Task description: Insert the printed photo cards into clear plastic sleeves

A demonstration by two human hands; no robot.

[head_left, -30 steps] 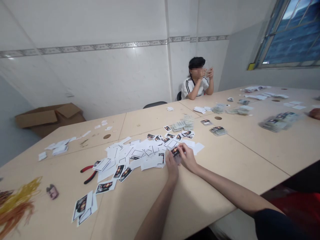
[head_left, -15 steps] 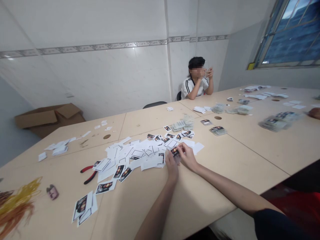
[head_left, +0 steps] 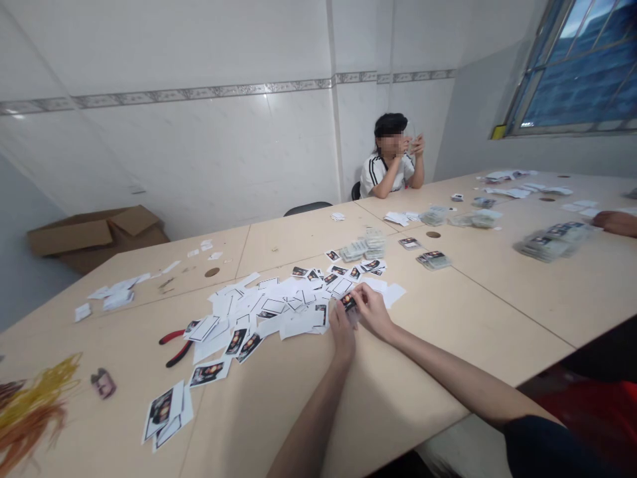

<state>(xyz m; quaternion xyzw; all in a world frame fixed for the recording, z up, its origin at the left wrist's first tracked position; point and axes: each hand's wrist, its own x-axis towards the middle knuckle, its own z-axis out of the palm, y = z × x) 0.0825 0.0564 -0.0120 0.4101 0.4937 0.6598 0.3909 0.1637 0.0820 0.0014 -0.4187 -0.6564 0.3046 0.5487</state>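
- Head view: left hand point(head_left: 342, 330) and right hand point(head_left: 373, 312) close together, fingers pinching a printed photo card point(head_left: 349, 303).
- Card location: above the table point(head_left: 423, 345) near edge, at the margin of loose white paper slips point(head_left: 279, 309).

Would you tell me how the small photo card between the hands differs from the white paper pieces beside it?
The photo card is dark-printed; the white paper pieces are mostly blank. The card sits between the left hand and right hand; the pieces lie loose on the table. The card looks smaller than most pieces.
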